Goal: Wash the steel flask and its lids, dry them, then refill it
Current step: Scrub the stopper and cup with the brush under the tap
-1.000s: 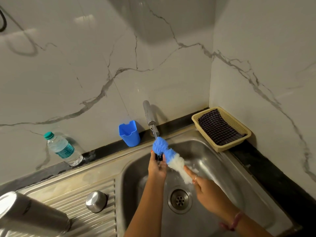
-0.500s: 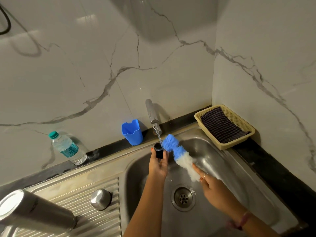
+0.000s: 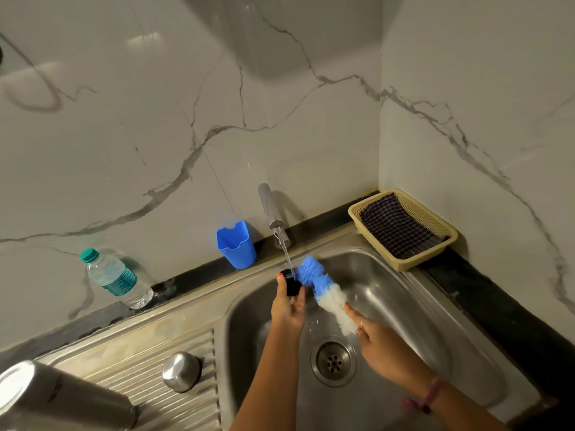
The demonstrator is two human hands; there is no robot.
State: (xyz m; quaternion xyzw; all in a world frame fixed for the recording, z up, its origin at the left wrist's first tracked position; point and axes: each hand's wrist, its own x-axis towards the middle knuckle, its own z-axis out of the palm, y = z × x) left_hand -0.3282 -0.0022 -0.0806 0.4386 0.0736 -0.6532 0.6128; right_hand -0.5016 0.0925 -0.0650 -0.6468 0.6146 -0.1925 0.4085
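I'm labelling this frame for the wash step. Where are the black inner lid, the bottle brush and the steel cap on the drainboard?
black inner lid [image 3: 292, 286]: head view, on its dark side wall.
bottle brush [image 3: 312, 273]: head view, on the blue bristles.
steel cap [image 3: 181, 371]: head view, on its domed top.
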